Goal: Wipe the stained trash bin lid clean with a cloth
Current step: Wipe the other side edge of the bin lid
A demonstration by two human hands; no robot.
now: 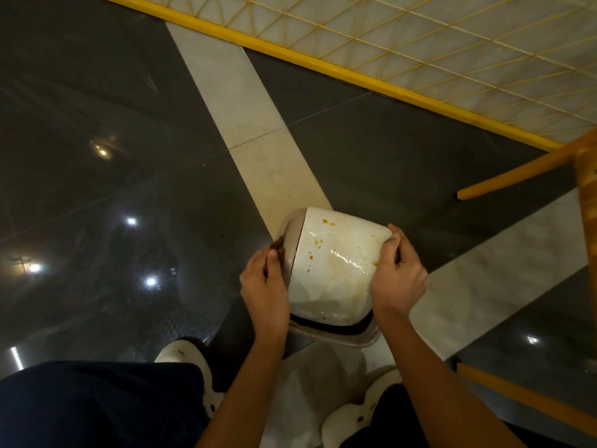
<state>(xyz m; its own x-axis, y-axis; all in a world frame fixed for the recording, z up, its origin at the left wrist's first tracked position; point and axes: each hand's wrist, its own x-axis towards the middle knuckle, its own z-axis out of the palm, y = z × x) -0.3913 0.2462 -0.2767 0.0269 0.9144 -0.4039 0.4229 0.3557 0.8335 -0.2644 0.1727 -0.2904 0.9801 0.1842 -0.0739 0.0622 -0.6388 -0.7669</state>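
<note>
We held the stained lid (pixel 336 263) over the floor (pixel 97 101), left hand (pixel 263 286) curled round its left edge, right hand (pixel 399 279) round its right edge; we judged wiping not yet begun, the next move requiring a cloth.

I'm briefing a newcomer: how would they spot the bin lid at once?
Follow the pale tile strip across the dark floor toward the person's shoes; there the left hand and right hand hold a small trash bin. Its lid is the glossy white domed top, alone in carrying orange-brown spots.

Unidentifiable brown scrap (pixel 277 244) in left hand (pixel 265 286)
</note>
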